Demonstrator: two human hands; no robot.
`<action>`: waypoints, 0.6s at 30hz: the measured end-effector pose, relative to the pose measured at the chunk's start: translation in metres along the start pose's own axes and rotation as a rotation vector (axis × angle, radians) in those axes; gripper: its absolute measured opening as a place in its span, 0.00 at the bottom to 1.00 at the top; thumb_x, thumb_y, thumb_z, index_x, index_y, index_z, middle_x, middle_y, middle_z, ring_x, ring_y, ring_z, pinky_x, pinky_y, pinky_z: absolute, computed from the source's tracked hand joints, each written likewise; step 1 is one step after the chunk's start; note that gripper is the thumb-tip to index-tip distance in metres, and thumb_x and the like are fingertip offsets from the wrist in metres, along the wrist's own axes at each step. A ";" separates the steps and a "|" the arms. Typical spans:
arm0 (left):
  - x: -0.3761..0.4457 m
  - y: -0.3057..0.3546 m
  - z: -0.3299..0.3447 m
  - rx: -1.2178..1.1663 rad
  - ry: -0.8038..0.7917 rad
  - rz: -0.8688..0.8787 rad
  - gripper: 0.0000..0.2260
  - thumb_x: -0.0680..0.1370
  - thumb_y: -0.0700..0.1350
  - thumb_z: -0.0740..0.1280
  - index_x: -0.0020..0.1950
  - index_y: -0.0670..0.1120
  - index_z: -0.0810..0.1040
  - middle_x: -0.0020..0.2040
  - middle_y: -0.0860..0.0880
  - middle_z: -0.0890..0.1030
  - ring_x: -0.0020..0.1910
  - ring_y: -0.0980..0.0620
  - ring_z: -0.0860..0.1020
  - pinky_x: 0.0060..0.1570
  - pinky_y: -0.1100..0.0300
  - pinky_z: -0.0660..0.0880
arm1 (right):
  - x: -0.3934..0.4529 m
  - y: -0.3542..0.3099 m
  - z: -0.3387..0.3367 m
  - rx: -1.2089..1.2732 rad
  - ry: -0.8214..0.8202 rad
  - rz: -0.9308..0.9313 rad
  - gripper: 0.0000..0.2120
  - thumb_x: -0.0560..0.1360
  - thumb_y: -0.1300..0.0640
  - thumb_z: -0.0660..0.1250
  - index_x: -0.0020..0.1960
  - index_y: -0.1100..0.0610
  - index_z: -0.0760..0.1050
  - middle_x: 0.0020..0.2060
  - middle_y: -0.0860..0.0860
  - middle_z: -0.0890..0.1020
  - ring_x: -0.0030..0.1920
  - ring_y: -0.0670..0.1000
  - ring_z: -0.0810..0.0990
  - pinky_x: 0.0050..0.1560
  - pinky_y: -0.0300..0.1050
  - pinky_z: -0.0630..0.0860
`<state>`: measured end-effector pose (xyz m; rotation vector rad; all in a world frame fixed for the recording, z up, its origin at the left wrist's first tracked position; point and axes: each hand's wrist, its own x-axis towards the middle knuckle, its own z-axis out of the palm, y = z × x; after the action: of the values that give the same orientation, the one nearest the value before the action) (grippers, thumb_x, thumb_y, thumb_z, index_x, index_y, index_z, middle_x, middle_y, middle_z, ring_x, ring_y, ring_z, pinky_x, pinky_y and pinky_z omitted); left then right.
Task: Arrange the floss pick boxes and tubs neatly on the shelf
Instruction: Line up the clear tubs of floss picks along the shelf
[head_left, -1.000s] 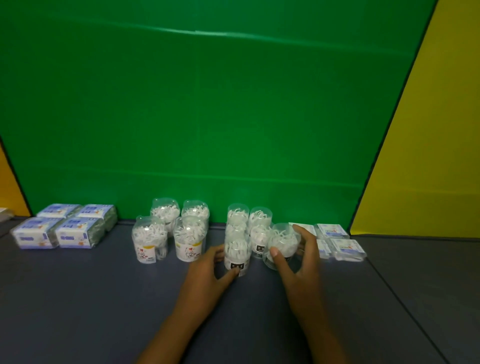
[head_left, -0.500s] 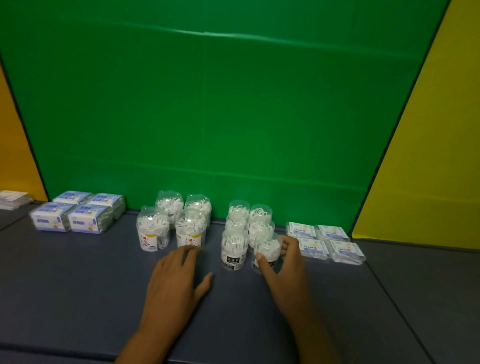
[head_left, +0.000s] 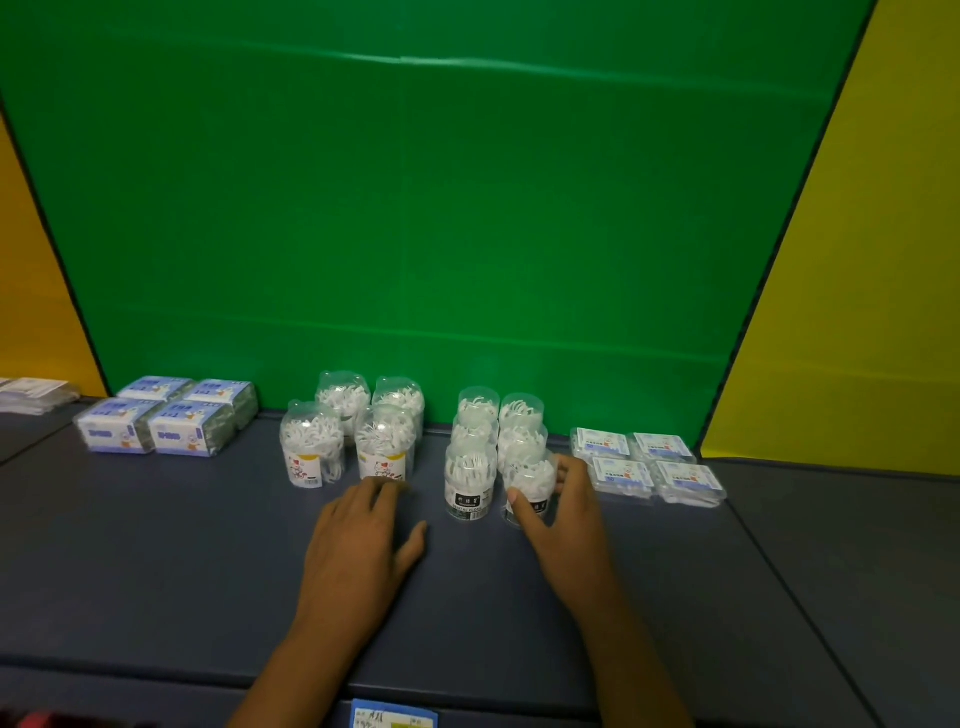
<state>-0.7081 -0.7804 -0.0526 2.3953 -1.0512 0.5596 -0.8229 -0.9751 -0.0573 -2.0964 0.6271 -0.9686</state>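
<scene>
Dark shelf (head_left: 156, 545), right hand (head_left: 566, 525) gripping tub (head_left: 530, 486)

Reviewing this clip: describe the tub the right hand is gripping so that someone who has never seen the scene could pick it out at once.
Start at the green back wall and find the black-labelled tubs, in two columns right of centre on the dark shelf. The tub is the front one of the right column, beside the flat boxes. Only it is gripped by the right hand.

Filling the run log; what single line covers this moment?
right hand: grips front black-label floss tub | left hand: flat on shelf | tub upright in row
</scene>
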 end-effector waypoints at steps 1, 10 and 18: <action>0.000 0.000 -0.002 -0.017 0.001 -0.009 0.18 0.74 0.57 0.68 0.61 0.51 0.75 0.55 0.52 0.78 0.51 0.51 0.77 0.51 0.56 0.74 | -0.001 -0.001 -0.001 0.000 0.004 -0.005 0.24 0.73 0.48 0.73 0.63 0.45 0.64 0.58 0.46 0.73 0.58 0.46 0.75 0.58 0.50 0.76; -0.021 -0.028 -0.044 -0.076 -0.020 -0.075 0.20 0.74 0.56 0.68 0.63 0.52 0.74 0.56 0.52 0.77 0.53 0.51 0.77 0.46 0.57 0.76 | -0.021 -0.045 -0.008 -0.298 0.196 -0.265 0.26 0.74 0.50 0.70 0.68 0.56 0.68 0.64 0.52 0.72 0.66 0.51 0.68 0.66 0.50 0.69; -0.039 -0.088 -0.131 0.034 0.054 -0.086 0.21 0.74 0.55 0.69 0.65 0.49 0.73 0.58 0.48 0.76 0.56 0.46 0.75 0.49 0.51 0.76 | -0.051 -0.132 0.022 -0.432 -0.064 -0.416 0.27 0.78 0.42 0.62 0.73 0.49 0.61 0.68 0.46 0.68 0.69 0.47 0.65 0.69 0.46 0.66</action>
<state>-0.6889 -0.6321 0.0114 2.4283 -0.9183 0.6124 -0.8200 -0.8503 0.0134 -2.7047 0.3958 -1.0518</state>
